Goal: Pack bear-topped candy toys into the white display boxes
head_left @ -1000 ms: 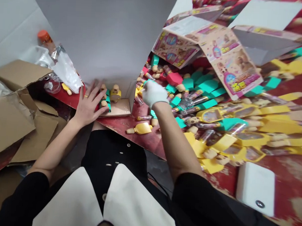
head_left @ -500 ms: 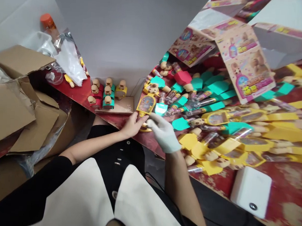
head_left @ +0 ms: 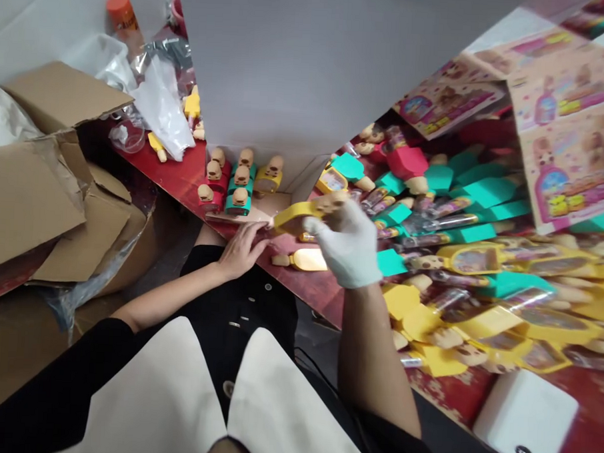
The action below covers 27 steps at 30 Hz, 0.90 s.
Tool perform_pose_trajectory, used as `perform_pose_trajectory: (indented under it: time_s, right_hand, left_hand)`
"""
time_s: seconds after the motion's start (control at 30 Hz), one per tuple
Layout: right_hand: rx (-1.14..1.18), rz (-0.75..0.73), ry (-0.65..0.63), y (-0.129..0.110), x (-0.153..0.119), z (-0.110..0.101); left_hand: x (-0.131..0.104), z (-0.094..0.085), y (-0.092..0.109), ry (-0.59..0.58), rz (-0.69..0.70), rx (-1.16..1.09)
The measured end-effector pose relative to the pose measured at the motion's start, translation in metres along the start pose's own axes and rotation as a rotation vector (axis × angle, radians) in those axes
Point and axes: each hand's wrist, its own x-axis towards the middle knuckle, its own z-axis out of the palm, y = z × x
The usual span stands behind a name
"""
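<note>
My right hand (head_left: 354, 245), in a whitish glove, grips a yellow toy (head_left: 293, 218) by its brown animal-head end. The toy is tilted, its yellow body pointing left toward the box. My bare left hand (head_left: 241, 252) is beside the box's front edge with its fingers stretched and nothing visible in them. The open display box (head_left: 277, 204) holds several upright toys with tan animal heads: red ones (head_left: 214, 176), green ones (head_left: 240, 184) and a yellow one (head_left: 269, 177). Below my right hand another yellow toy (head_left: 308, 259) lies on the red tabletop.
A large grey panel (head_left: 313, 67) rises behind the box. At the right lies a pile of green toys (head_left: 484, 188) and yellow toys (head_left: 508, 329), beside printed cartons (head_left: 566, 131). A white device (head_left: 526, 416) sits lower right. Opened cardboard (head_left: 33, 201) stands left, near plastic bags (head_left: 162, 107).
The yellow toy, earlier between both hands, is now in my right hand alone, lifted and turned toward the box. My left hand has let go and moved left. The view has shifted.
</note>
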Motion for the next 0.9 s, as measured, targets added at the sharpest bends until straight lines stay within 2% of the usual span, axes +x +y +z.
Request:
perform_pose_trajectory:
  time_s: [0.07, 0.13, 0.23, 0.4, 0.5, 0.53, 0.6, 0.63, 0.7, 0.77, 0.83, 0.9]
  right_hand:
    - [0.018, -0.117, 0.199, 0.0, 0.004, 0.003]
    - [-0.036, -0.188, 0.283, 0.001, 0.01, 0.009]
    - [-0.192, -0.183, 0.209, 0.004, 0.023, 0.023]
    - [-0.512, -0.12, -0.021, -0.006, 0.037, 0.042]
    - [-0.592, -0.127, -0.125, -0.01, 0.039, 0.041]
    - [-0.568, -0.172, -0.119, -0.007, 0.041, 0.036]
    - [-0.513, -0.219, -0.011, 0.007, 0.049, 0.021]
    - [-0.53, -0.166, 0.064, 0.018, 0.056, 0.013]
    - [-0.669, 0.092, 0.165, 0.044, 0.076, -0.001]
    - [-0.82, 0.325, 0.133, 0.067, 0.096, -0.008]
    - [-0.87, 0.388, 0.099, 0.083, 0.108, -0.012]
    - [-0.787, 0.322, 0.13, 0.09, 0.108, -0.019]
  left_hand:
    - [-0.005, -0.006, -0.006, 0.006, 0.034, 0.207]
    - [-0.009, -0.011, -0.011, -0.062, 0.056, 0.356]
    - [-0.01, -0.013, -0.017, -0.141, 0.078, 0.442]
    - [-0.007, -0.012, -0.02, -0.13, 0.104, 0.459]
    - [-0.006, -0.014, -0.022, -0.127, 0.112, 0.472]
    - [-0.006, -0.015, -0.023, -0.129, 0.115, 0.48]
    - [-0.005, -0.015, -0.025, -0.14, 0.125, 0.499]
    - [-0.004, -0.015, -0.025, -0.143, 0.129, 0.507]
    - [-0.003, -0.015, -0.024, -0.144, 0.127, 0.516]
    - [-0.003, -0.016, -0.021, -0.145, 0.115, 0.514]
    - [-0.002, -0.019, -0.019, -0.155, 0.111, 0.494]
    - [-0.004, -0.022, -0.019, -0.155, 0.115, 0.459]
